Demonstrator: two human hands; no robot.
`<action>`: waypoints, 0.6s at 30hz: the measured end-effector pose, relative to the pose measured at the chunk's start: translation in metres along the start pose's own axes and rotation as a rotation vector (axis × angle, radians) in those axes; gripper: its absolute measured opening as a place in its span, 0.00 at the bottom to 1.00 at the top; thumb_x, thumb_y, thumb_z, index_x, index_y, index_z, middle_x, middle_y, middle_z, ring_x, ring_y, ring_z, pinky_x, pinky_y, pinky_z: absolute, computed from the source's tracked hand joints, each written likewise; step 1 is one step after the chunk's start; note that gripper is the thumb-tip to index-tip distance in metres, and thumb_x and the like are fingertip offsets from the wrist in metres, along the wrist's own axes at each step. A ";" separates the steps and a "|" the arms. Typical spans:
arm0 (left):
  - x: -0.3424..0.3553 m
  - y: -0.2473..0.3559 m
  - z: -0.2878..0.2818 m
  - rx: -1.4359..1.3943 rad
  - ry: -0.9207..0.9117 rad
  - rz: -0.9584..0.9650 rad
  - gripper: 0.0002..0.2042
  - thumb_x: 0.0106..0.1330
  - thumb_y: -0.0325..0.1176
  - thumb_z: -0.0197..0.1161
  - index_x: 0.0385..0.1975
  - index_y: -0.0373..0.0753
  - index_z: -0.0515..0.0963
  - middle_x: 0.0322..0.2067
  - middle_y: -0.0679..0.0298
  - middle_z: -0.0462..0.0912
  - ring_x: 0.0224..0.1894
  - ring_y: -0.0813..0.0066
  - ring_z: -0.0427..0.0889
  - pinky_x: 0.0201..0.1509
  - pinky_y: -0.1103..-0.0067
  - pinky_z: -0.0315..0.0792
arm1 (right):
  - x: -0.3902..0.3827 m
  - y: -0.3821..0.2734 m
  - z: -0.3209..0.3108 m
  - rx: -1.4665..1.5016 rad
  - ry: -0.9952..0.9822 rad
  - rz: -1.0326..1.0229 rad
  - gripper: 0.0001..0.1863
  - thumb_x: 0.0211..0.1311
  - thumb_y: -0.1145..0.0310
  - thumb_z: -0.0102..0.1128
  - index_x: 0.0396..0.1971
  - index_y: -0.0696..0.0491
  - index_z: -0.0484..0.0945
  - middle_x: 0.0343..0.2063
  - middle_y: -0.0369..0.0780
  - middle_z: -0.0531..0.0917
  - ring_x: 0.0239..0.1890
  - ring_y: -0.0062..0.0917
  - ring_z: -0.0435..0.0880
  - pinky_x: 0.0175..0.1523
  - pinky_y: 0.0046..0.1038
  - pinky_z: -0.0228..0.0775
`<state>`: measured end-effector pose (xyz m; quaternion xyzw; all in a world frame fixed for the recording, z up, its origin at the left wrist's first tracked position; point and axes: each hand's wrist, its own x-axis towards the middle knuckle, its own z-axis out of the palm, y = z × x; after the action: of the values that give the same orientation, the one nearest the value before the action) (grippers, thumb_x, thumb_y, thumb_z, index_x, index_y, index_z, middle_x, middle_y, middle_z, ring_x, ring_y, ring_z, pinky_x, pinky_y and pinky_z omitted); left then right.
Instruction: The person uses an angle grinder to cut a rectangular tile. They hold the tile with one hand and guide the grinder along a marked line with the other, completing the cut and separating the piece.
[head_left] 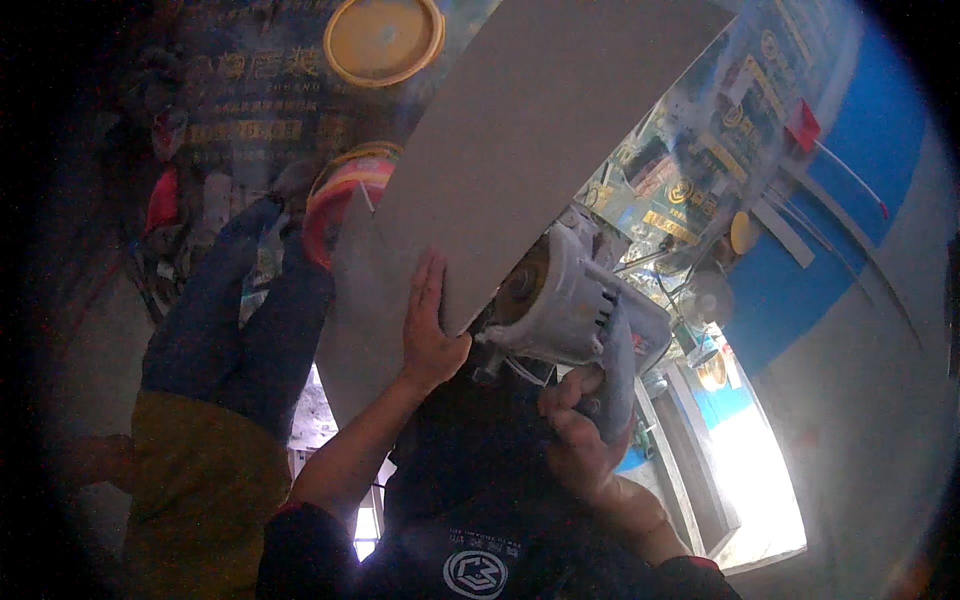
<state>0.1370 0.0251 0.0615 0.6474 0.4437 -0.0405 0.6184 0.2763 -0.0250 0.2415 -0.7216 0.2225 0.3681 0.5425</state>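
A long grey slab (pixel 530 130), which looks like a tile or board, runs diagonally from the upper right down toward the left. My left hand (pixel 432 335) lies on its surface with the fingers stretched out and the thumb near the slab's right edge. In my right hand (pixel 590 435) is the rear handle of a grey handheld circular saw (pixel 570 300). The saw sits against the slab's right edge, just right of my left hand, its round brown disc part facing the slab. Where the saw meets the slab is partly hidden.
At left stands another person in a mustard top (pixel 205 490) and blue jeans. Behind the slab are a red bucket (pixel 325 215) and a round yellow lid (pixel 383 40). Printed dark sheeting (pixel 250 90) covers the floor; strips and cables (pixel 830 215) lie at right.
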 end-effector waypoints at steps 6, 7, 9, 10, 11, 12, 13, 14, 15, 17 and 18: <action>0.001 0.001 0.001 0.039 0.010 -0.005 0.46 0.42 0.17 0.59 0.70 0.35 0.53 0.71 0.48 0.53 0.74 0.50 0.50 0.75 0.66 0.49 | 0.003 0.009 -0.010 -0.011 -0.096 -0.015 0.29 0.46 0.76 0.61 0.52 0.59 0.65 0.31 0.37 0.72 0.30 0.23 0.73 0.36 0.27 0.70; 0.000 0.000 0.002 0.053 0.012 0.006 0.46 0.42 0.17 0.59 0.70 0.35 0.53 0.71 0.48 0.53 0.74 0.49 0.50 0.75 0.66 0.49 | 0.001 0.011 -0.013 0.003 -0.117 -0.032 0.26 0.48 0.78 0.60 0.49 0.58 0.65 0.33 0.39 0.72 0.32 0.23 0.72 0.37 0.28 0.70; 0.002 0.006 -0.001 0.040 0.008 0.012 0.46 0.43 0.17 0.59 0.70 0.35 0.53 0.71 0.48 0.53 0.74 0.50 0.50 0.75 0.66 0.48 | 0.002 0.013 -0.017 0.040 -0.146 -0.056 0.23 0.50 0.80 0.60 0.47 0.57 0.64 0.35 0.40 0.72 0.34 0.24 0.72 0.38 0.30 0.69; 0.003 0.009 -0.002 0.033 0.005 0.016 0.46 0.43 0.17 0.59 0.70 0.35 0.53 0.71 0.48 0.53 0.74 0.50 0.50 0.75 0.66 0.48 | 0.001 0.014 -0.018 0.062 -0.149 -0.063 0.24 0.50 0.80 0.60 0.48 0.58 0.65 0.35 0.40 0.73 0.35 0.24 0.72 0.38 0.30 0.70; 0.003 0.010 -0.003 0.032 0.004 0.015 0.46 0.43 0.17 0.59 0.70 0.35 0.53 0.71 0.48 0.53 0.74 0.50 0.50 0.75 0.66 0.48 | 0.000 0.014 -0.018 0.085 -0.150 -0.074 0.24 0.49 0.80 0.61 0.49 0.58 0.65 0.35 0.40 0.73 0.35 0.25 0.73 0.38 0.30 0.70; 0.003 0.012 -0.004 0.032 0.001 0.015 0.46 0.43 0.17 0.59 0.70 0.35 0.53 0.71 0.48 0.53 0.74 0.50 0.50 0.75 0.65 0.48 | 0.000 0.014 -0.014 0.004 -0.107 -0.083 0.30 0.47 0.77 0.60 0.54 0.59 0.63 0.32 0.39 0.73 0.33 0.24 0.73 0.37 0.28 0.70; 0.004 0.013 -0.004 0.032 -0.003 0.015 0.46 0.43 0.17 0.59 0.70 0.35 0.53 0.71 0.47 0.53 0.74 0.50 0.50 0.75 0.65 0.48 | 0.000 0.011 -0.005 -0.076 -0.063 -0.092 0.36 0.45 0.75 0.60 0.59 0.61 0.61 0.29 0.37 0.72 0.31 0.22 0.74 0.37 0.25 0.70; 0.004 0.012 -0.003 0.005 -0.004 0.020 0.46 0.43 0.17 0.59 0.70 0.35 0.53 0.71 0.47 0.53 0.74 0.50 0.50 0.75 0.65 0.48 | 0.000 0.009 -0.002 -0.157 -0.019 -0.105 0.42 0.43 0.72 0.60 0.64 0.62 0.60 0.26 0.36 0.72 0.29 0.21 0.74 0.36 0.23 0.70; 0.004 0.010 -0.001 -0.022 -0.004 0.031 0.46 0.44 0.17 0.59 0.70 0.35 0.52 0.71 0.47 0.52 0.74 0.49 0.50 0.75 0.65 0.48 | 0.002 0.015 -0.014 0.090 -0.019 -0.021 0.35 0.47 0.72 0.60 0.59 0.62 0.63 0.29 0.37 0.73 0.31 0.22 0.75 0.37 0.24 0.70; 0.007 0.009 0.003 -0.023 -0.021 0.028 0.45 0.45 0.18 0.59 0.70 0.35 0.52 0.71 0.46 0.52 0.73 0.49 0.51 0.75 0.65 0.48 | 0.010 0.026 -0.042 0.354 -0.022 0.067 0.24 0.53 0.71 0.60 0.51 0.61 0.70 0.33 0.38 0.75 0.34 0.23 0.75 0.38 0.25 0.70; 0.002 0.005 0.000 0.014 -0.030 0.003 0.45 0.46 0.19 0.60 0.70 0.35 0.52 0.71 0.46 0.52 0.73 0.48 0.51 0.74 0.64 0.49 | 0.015 0.020 -0.041 0.373 -0.027 0.086 0.21 0.55 0.69 0.60 0.48 0.61 0.72 0.34 0.38 0.76 0.35 0.24 0.76 0.38 0.26 0.70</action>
<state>0.1410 0.0272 0.0644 0.6517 0.4331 -0.0522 0.6205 0.2834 -0.0691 0.2233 -0.5934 0.3102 0.3527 0.6536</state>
